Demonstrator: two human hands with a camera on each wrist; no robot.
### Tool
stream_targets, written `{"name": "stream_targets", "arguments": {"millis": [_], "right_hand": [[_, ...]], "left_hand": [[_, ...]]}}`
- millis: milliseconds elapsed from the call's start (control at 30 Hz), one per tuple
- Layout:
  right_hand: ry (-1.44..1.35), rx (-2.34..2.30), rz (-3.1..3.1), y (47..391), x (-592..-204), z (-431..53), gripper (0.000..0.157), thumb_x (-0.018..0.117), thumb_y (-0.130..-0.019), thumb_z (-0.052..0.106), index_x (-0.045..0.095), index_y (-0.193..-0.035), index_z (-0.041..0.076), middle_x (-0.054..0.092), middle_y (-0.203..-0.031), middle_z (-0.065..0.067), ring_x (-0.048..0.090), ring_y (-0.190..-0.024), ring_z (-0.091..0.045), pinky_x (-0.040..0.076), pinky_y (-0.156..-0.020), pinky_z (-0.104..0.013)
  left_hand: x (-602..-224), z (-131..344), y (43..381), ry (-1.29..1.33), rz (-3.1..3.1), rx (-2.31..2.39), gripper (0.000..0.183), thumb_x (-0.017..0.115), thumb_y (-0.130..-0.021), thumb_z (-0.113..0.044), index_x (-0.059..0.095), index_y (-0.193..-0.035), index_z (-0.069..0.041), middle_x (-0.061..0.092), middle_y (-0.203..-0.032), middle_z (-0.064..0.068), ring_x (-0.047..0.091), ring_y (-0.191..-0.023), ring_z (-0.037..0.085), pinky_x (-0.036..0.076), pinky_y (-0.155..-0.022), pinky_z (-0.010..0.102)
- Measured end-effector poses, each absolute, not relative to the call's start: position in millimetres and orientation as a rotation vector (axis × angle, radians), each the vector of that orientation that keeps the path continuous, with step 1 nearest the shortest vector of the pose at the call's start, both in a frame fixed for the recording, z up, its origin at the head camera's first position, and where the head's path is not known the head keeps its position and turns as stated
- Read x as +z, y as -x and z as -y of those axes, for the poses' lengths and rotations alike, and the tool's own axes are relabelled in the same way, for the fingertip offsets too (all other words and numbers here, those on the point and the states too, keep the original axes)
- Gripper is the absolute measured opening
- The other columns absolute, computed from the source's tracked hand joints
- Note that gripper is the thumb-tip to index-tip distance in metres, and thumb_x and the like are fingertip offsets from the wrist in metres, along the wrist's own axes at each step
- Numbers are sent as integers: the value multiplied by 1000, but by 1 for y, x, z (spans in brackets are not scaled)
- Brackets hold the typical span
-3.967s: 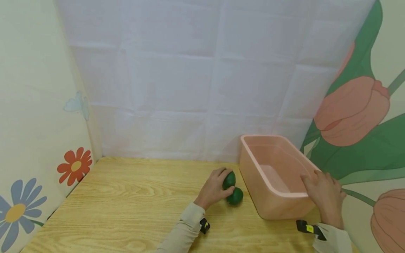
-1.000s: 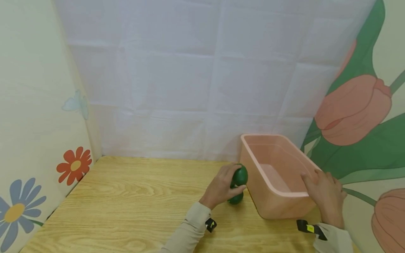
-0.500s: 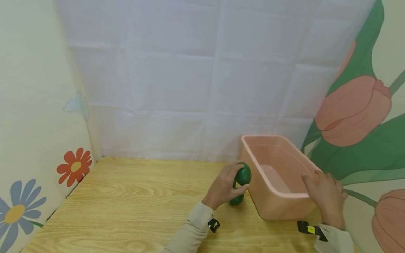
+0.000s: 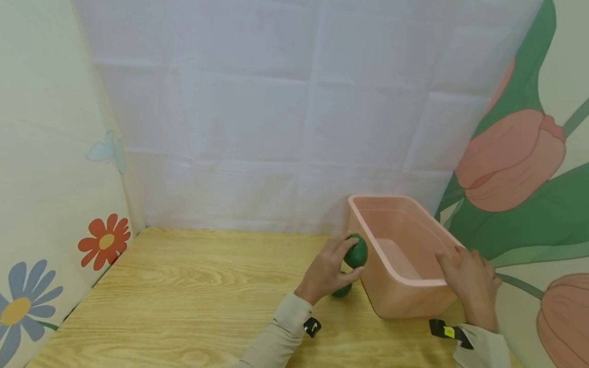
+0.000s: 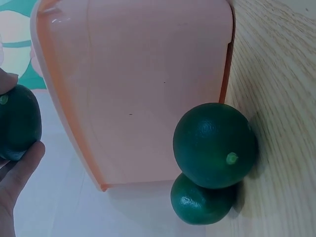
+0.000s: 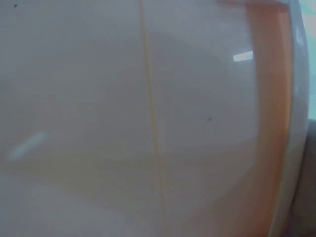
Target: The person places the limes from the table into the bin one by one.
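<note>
My left hand holds a round dark green lime between thumb and fingers, raised off the table beside the near left wall of a pink plastic bin. In the left wrist view the held lime shows at the left edge, fingers on its upper and lower sides. Two more limes, a front one and one behind it, rest touching on the table by the bin. The head view shows only part of a lime below the hand. My right hand grips the bin's right near rim.
The wood-grain table extends to the left of the bin. A white cloth wall stands behind. A tulip-print cloth hangs close by the bin's right side.
My left hand has lifted one lime away from the others, up and to the right, close to the bin's wall. My right hand stays on the rim.
</note>
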State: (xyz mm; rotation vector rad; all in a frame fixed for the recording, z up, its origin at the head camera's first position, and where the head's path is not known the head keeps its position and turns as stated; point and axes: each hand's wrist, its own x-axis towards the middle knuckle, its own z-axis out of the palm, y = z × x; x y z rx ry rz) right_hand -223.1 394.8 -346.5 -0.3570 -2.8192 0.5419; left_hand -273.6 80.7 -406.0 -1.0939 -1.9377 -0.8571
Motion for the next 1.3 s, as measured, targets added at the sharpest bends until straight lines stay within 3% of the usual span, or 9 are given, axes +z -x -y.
{"name": "stream_targets", "arguments": {"millis": [600, 967, 1300], "right_hand": [[352, 536, 2825, 223, -347, -395, 86, 29, -102, 63, 34, -145, -11, 30, -137, -43, 23, -120, -72, 25, -83, -80], [346, 537, 2820, 224, -347, -395, 84, 29, -102, 61, 33, -146, -11, 28, -139, -44, 21, -121, -73, 23, -85, -81], [347, 541, 2808, 224, -348, -396, 85, 30, -102, 62, 33, -146, -11, 28, -139, -43, 21, -122, -71, 23, -85, -82]], "left_hand": [[-408, -88, 277, 1088, 1849, -817, 63, 79, -85, -22, 52, -140, -7, 48, -141, 22, 60, -117, 27, 51, -90, 18], [-406, -93, 277, 1122, 1797, -828, 64, 79, -85, -19, 52, -142, -8, 53, -135, 18, 61, -108, 21, 49, -91, 17], [-407, -99, 275, 1093, 1817, -806, 67, 79, -85, -22, 50, -143, -8, 55, -133, 19, 62, -108, 22, 51, -87, 15]]}}
